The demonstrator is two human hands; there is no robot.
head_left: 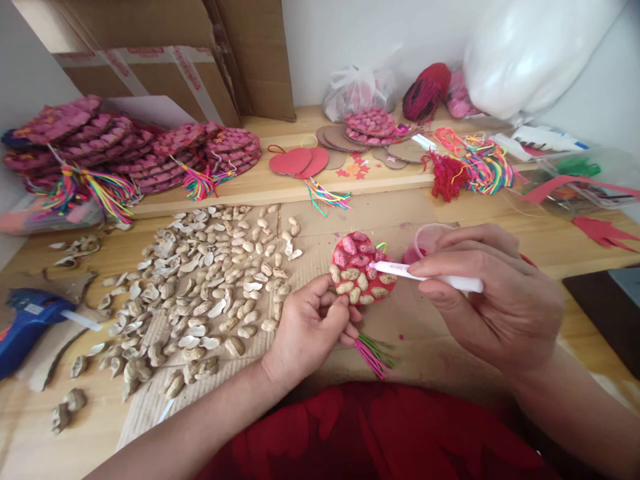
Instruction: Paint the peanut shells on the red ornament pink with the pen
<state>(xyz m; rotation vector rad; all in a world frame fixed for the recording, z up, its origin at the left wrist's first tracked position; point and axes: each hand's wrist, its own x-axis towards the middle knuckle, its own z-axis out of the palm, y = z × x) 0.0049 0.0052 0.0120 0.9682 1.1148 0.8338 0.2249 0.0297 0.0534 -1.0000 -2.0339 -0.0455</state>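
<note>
My left hand [320,327] pinches the lower edge of a round red disc [367,291] covered with peanut shells. The disc's upper shells [351,247] are pink, while its lower ones [351,274] are plain tan. A pink and green tassel [374,357] hangs below it. Closed around a white brush-like stick [425,274], my right hand [490,300] holds its pink tip against a shell at the disc's middle right. Just behind my right fingers is a small clear cup [425,241] with pink inside, partly hidden.
Loose peanut shells [200,287] spread over cardboard at left, beside a blue glue gun [33,317]. Stacks of pink shell discs [85,147], red discs [295,162] and colourful tassels [483,163] line the raised shelf [390,183]. A dark flat object [600,300] lies at right.
</note>
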